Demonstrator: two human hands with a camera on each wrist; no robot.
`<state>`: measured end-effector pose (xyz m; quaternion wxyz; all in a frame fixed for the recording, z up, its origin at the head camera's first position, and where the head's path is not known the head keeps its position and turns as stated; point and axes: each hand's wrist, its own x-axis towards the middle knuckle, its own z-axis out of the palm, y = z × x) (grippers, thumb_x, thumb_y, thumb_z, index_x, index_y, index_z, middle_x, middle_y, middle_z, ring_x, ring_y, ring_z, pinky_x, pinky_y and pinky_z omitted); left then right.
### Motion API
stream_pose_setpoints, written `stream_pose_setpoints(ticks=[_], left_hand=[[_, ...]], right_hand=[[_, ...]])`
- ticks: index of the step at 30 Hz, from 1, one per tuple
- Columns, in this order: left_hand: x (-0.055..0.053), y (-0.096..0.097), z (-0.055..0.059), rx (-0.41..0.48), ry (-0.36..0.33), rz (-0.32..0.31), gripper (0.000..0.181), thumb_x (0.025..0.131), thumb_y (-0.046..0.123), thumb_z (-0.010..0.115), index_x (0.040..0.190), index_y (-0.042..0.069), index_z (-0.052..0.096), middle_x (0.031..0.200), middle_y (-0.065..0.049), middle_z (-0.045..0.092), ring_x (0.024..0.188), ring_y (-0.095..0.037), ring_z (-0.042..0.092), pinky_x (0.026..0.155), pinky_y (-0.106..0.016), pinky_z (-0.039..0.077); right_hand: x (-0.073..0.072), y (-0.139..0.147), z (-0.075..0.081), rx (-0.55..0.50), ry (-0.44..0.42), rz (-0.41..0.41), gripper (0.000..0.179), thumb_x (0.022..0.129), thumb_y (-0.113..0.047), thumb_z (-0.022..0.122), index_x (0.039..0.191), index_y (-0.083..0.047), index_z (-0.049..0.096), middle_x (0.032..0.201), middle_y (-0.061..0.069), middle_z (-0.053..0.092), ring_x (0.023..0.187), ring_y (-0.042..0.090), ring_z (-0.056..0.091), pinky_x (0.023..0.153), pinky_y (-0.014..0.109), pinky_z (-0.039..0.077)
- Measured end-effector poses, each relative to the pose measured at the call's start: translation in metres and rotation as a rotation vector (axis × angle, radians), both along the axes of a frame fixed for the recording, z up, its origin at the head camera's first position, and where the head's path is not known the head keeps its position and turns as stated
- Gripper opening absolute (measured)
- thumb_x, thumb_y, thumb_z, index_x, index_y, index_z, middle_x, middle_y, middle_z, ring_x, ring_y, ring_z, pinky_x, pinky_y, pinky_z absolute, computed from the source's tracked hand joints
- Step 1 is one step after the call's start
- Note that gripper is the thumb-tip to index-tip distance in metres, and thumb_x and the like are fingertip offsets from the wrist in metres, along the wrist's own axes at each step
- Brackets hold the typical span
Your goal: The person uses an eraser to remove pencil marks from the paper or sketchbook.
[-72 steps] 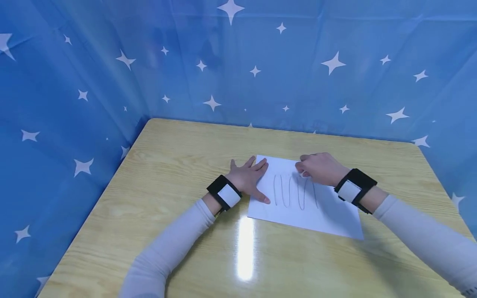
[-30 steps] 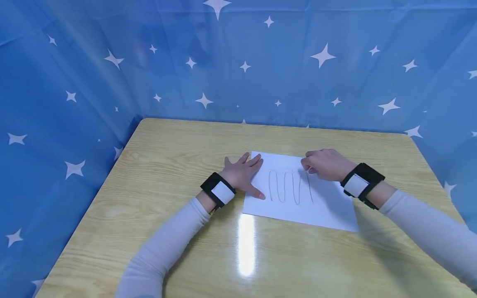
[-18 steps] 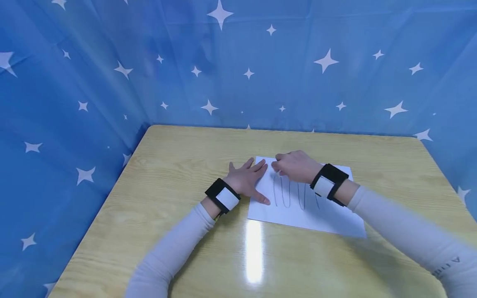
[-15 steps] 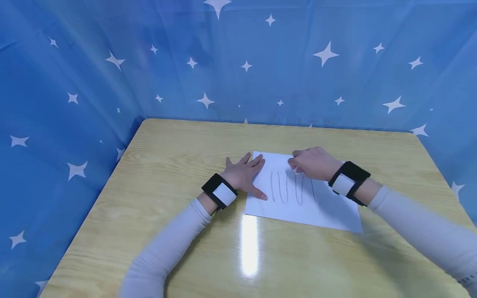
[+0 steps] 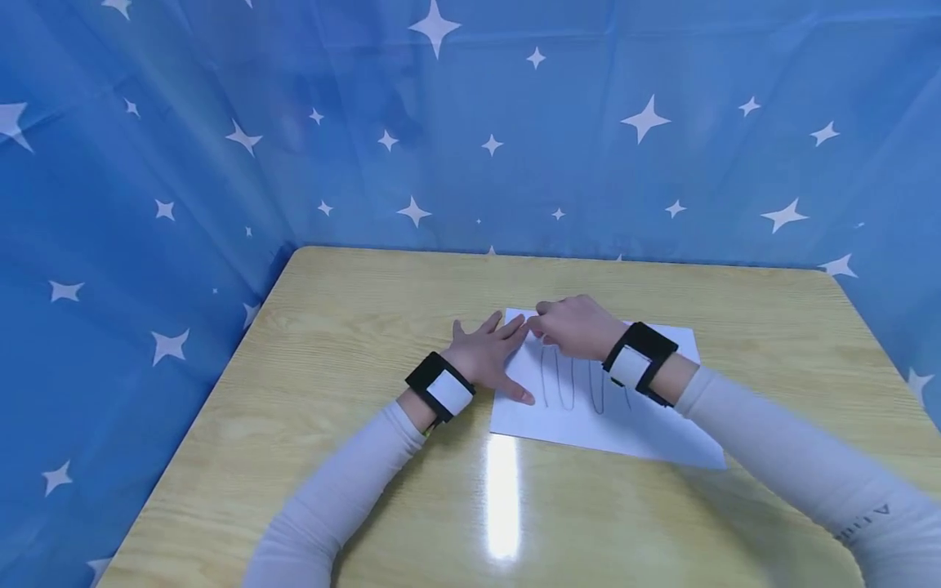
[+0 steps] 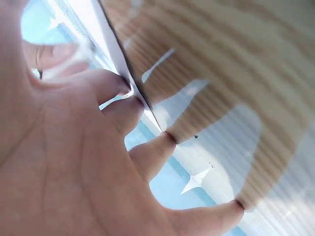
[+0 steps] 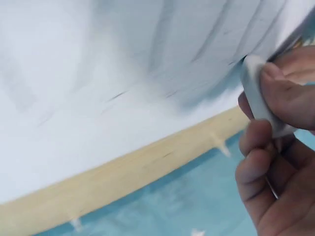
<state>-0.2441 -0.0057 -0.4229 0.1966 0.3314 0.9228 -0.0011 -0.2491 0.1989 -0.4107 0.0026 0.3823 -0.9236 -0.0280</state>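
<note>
A white sheet of paper lies on the table, bearing a wavy pencil line of tall upright strokes. My left hand rests with spread fingers on the sheet's left edge; in the left wrist view its fingertips touch down along that edge. At the top of the strokes, near the left fingertips, my right hand pinches a white eraser between thumb and fingers. The eraser's end meets the paper in the right wrist view, among faint, broken pencil marks. The right hand covers part of the strokes in the head view.
The sheet lies on a light wooden table with a bright reflection in front of it. A blue curtain with white stars hangs behind and to the left. Both wrists wear black bands.
My right hand has swept back and forth along the tops of the strokes and is now at their left end. The left hand stays on the paper. The head view shifts slightly.
</note>
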Motion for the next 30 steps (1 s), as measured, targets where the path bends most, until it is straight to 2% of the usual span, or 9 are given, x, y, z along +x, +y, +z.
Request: stream_pose_setpoints(ticks=[5, 9, 12, 15, 18, 20, 22, 25, 30], left_hand=[[-0.007, 0.0, 0.015, 0.01, 0.034, 0.013, 0.122, 0.062, 0.083, 0.061, 0.156, 0.025, 0.009, 0.163, 0.007, 0.003, 0.145, -0.025, -0.004, 0.101, -0.08, 0.012], [-0.009, -0.004, 0.016, 0.0, 0.037, 0.009, 0.122, 0.062, 0.083, 0.061, 0.156, 0.024, 0.009, 0.163, 0.007, 0.002, 0.144, -0.026, -0.005, 0.1, -0.081, 0.012], [-0.005, -0.005, 0.009, 0.005, 0.019, 0.012, 0.121, 0.063, 0.082, 0.06, 0.156, 0.024, 0.009, 0.163, 0.007, 0.002, 0.144, -0.027, -0.004, 0.101, -0.081, 0.012], [0.001, -0.005, -0.001, 0.005, -0.011, 0.015, 0.119, 0.064, 0.083, 0.059, 0.156, 0.026, 0.008, 0.163, 0.007, 0.001, 0.144, -0.027, -0.004, 0.101, -0.08, 0.013], [0.005, -0.003, -0.008, 0.017, -0.036, 0.017, 0.116, 0.065, 0.083, 0.057, 0.155, 0.03, 0.008, 0.163, 0.008, -0.001, 0.144, -0.027, -0.005, 0.101, -0.081, 0.012], [0.005, -0.002, -0.009, 0.025, -0.037, 0.02, 0.115, 0.065, 0.083, 0.056, 0.155, 0.031, 0.007, 0.162, 0.009, -0.002, 0.144, -0.026, -0.007, 0.101, -0.08, 0.012], [0.004, -0.003, -0.007, 0.033, -0.024, 0.027, 0.116, 0.065, 0.083, 0.057, 0.155, 0.03, 0.007, 0.162, 0.009, -0.002, 0.144, -0.026, -0.007, 0.101, -0.08, 0.011], [0.0, -0.006, -0.003, 0.022, -0.005, 0.029, 0.12, 0.064, 0.084, 0.057, 0.156, 0.027, 0.005, 0.162, 0.009, -0.002, 0.144, -0.025, -0.008, 0.102, -0.08, 0.011], [-0.006, -0.01, 0.002, -0.005, 0.002, 0.014, 0.122, 0.063, 0.084, 0.058, 0.156, 0.026, 0.005, 0.162, 0.009, -0.001, 0.144, -0.026, -0.007, 0.1, -0.081, 0.01]], right_hand=[[0.011, 0.05, 0.015, 0.017, -0.008, -0.099, 0.01, 0.08, -0.011, 0.076, 0.081, -0.015, 0.067, 0.071, 0.001, 0.059, 0.054, 0.013, 0.049, 0.05, 0.032, 0.047], [0.019, 0.071, 0.02, 0.023, -0.043, -0.123, 0.013, 0.08, -0.007, 0.075, 0.078, -0.015, 0.065, 0.07, 0.001, 0.058, 0.055, 0.012, 0.046, 0.051, 0.032, 0.045], [0.016, 0.054, 0.016, 0.019, -0.04, -0.101, 0.012, 0.079, -0.007, 0.076, 0.079, -0.014, 0.066, 0.07, 0.0, 0.059, 0.055, 0.012, 0.048, 0.051, 0.031, 0.046], [0.01, 0.018, 0.009, -0.001, -0.027, -0.032, 0.01, 0.079, -0.011, 0.076, 0.088, -0.013, 0.071, 0.075, 0.002, 0.063, 0.057, 0.013, 0.053, 0.053, 0.03, 0.05], [0.005, -0.012, 0.001, 0.009, 0.008, 0.053, 0.022, 0.08, -0.014, 0.076, 0.102, -0.013, 0.073, 0.086, 0.005, 0.069, 0.063, 0.015, 0.061, 0.056, 0.031, 0.056], [0.004, -0.016, -0.001, 0.055, 0.032, 0.075, 0.026, 0.081, -0.015, 0.076, 0.106, -0.014, 0.072, 0.088, 0.006, 0.069, 0.064, 0.016, 0.062, 0.056, 0.032, 0.056], [0.005, -0.007, 0.001, 0.103, 0.053, 0.053, 0.024, 0.08, -0.015, 0.076, 0.103, -0.014, 0.072, 0.086, 0.006, 0.068, 0.061, 0.016, 0.06, 0.056, 0.033, 0.056], [0.012, 0.026, 0.008, 0.131, 0.021, -0.024, 0.015, 0.08, -0.013, 0.076, 0.093, -0.014, 0.071, 0.077, 0.004, 0.063, 0.055, 0.014, 0.052, 0.05, 0.032, 0.051], [0.021, 0.065, 0.011, 0.058, -0.055, -0.103, 0.011, 0.081, -0.007, 0.073, 0.079, -0.014, 0.064, 0.07, 0.001, 0.056, 0.052, 0.013, 0.043, 0.047, 0.03, 0.041]])
